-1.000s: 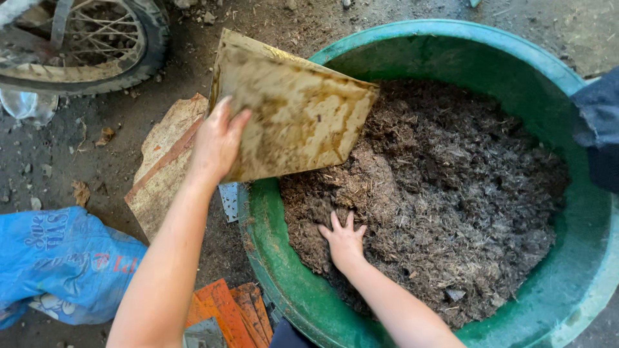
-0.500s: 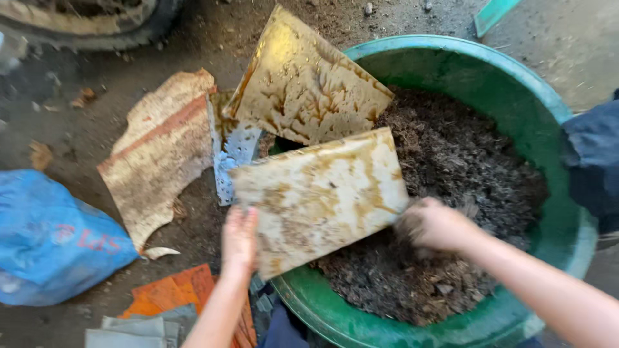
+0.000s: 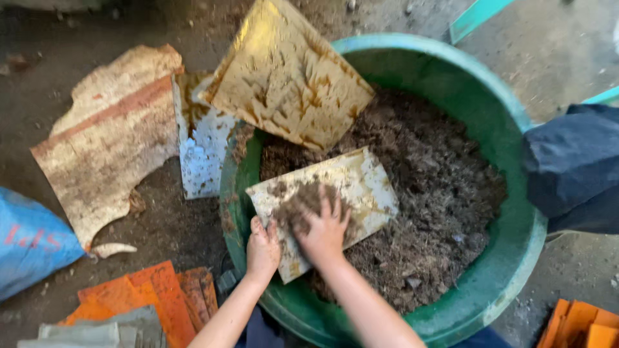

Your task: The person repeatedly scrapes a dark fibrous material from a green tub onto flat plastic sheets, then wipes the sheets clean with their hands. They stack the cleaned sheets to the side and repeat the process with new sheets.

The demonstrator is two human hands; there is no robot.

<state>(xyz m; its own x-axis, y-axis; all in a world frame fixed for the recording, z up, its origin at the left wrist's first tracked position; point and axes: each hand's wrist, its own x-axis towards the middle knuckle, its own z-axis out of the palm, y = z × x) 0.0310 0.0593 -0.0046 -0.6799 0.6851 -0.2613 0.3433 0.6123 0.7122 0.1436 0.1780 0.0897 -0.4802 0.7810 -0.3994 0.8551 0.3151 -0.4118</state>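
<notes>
Flat, dirty, cream-coloured board low in the middle of the frame, lying on the dark brown soil inside the big round green tub. Small heap of soil on the board. Right hand pressed flat on that heap, fingers spread wide, clamped on nothing. Left hand just beside it, gripping the board's near-left edge, fingers curled shut on it. Second stained yellow-brown board above, tilted against the tub's upper-left rim. White, rusty flat piece on the ground just left of the tub. Big torn cream sheet with a red stripe further left. Blue sack at the left edge. Orange flat pieces at the bottom left. Dark blue cloth at the right edge, over the tub's rim.
</notes>
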